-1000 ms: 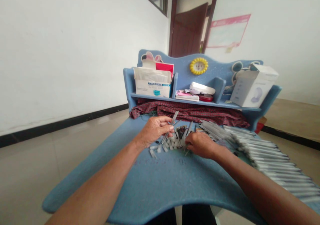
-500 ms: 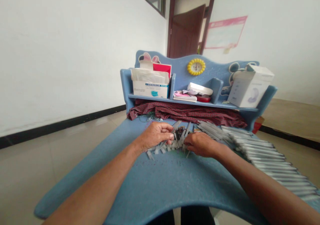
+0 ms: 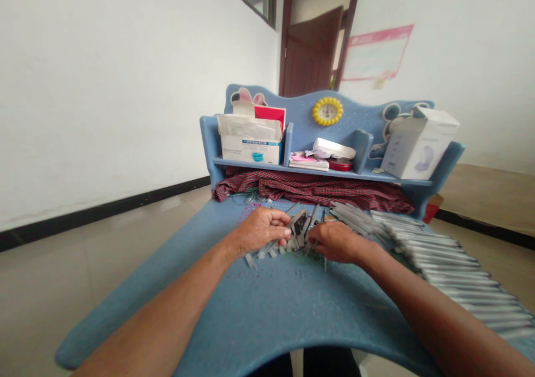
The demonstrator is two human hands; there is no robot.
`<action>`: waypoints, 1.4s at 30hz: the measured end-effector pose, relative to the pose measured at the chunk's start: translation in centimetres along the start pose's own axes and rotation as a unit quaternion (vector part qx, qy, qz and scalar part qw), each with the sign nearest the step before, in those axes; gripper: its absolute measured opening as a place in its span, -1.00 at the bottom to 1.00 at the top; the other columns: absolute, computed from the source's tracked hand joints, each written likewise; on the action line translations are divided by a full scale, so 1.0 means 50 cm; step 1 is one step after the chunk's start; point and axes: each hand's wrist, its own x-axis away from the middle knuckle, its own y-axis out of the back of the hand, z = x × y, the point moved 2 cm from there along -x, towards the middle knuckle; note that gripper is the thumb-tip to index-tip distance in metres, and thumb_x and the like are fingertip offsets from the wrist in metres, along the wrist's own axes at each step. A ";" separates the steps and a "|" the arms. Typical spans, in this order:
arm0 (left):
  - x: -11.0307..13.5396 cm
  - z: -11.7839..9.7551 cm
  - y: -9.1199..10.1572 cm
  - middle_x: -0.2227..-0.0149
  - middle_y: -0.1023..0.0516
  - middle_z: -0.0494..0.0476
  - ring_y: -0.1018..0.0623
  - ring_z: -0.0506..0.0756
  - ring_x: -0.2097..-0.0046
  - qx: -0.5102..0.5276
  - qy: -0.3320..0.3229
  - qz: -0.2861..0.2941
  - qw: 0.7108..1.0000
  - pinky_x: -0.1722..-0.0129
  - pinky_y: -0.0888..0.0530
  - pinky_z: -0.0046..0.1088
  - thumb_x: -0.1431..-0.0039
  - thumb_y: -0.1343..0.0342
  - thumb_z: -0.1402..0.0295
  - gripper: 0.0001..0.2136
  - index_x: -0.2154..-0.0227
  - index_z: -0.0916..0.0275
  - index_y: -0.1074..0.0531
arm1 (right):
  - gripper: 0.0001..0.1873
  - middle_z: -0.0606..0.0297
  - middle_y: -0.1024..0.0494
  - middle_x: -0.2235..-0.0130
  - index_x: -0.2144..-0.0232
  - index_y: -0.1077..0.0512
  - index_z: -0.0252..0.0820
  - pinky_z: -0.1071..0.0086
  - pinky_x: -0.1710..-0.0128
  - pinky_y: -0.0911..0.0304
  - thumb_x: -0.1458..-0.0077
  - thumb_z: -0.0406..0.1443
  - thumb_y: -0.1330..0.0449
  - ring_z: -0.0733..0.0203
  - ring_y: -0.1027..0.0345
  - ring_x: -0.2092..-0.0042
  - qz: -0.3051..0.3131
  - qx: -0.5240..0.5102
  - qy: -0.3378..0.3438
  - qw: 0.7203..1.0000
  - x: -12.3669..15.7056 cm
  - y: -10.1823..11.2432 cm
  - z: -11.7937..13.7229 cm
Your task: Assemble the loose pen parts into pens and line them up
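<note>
My left hand (image 3: 266, 229) is closed, thumb and fingers pinched round the end of a grey translucent strip (image 3: 296, 219). To its right my right hand (image 3: 335, 241) is closed too, knuckles up. A thin grey strip (image 3: 325, 264) sticks out below its fingers; the fingertips are partly hidden. Between and under both hands lies a loose pile of short grey strips (image 3: 273, 251), with dark slim pieces among them. They are too small and blurred to name more exactly.
Long slim grey pieces with dark edges (image 3: 455, 271) lie in a row on the blue desk (image 3: 267, 310), right. A bundle of similar pieces (image 3: 355, 218) sits behind my right hand. Checked cloth (image 3: 313, 187) lies under the shelf, which holds a mask box (image 3: 251, 143) and a white box (image 3: 420, 145).
The strip under my right hand has swung from slanting to nearly upright. At my left fingertips the grey strip now shows more clearly. Both hands stay in almost the same place.
</note>
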 end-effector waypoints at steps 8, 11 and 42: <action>-0.005 0.016 -0.001 0.52 -0.52 0.07 -0.50 -0.02 0.51 0.017 -0.007 0.030 0.999 0.48 -0.43 -0.54 0.10 -0.20 0.36 -0.81 0.40 0.35 -0.43 | -0.73 0.10 -0.56 0.24 0.25 -0.50 -0.18 0.36 0.26 -0.20 0.00 -0.32 -0.07 0.05 -0.41 0.16 0.008 -0.012 -0.006 1.000 -0.005 -0.003 -0.008; -0.006 0.017 -0.001 0.52 -0.52 0.06 -0.50 -0.03 0.51 0.013 -0.007 0.035 0.999 0.48 -0.43 -0.56 0.09 -0.20 0.36 -0.83 0.41 0.34 -0.44 | -0.76 0.11 -0.57 0.26 0.29 -0.50 -0.18 0.35 0.29 -0.21 -0.03 -0.29 -0.07 0.04 -0.43 0.19 0.009 -0.007 0.000 1.000 -0.003 -0.004 -0.011; -0.002 0.005 -0.018 0.48 -0.55 0.07 -0.51 -0.03 0.49 -0.033 0.011 0.076 0.997 0.46 -0.39 -0.57 0.05 -0.16 0.34 -0.82 0.38 0.34 -0.46 | -0.77 0.30 -0.57 0.47 0.48 -0.38 -0.25 0.49 0.63 -0.26 0.25 -0.36 -0.35 0.34 -0.36 0.63 -0.249 -0.831 -0.002 0.498 0.011 -0.005 -0.038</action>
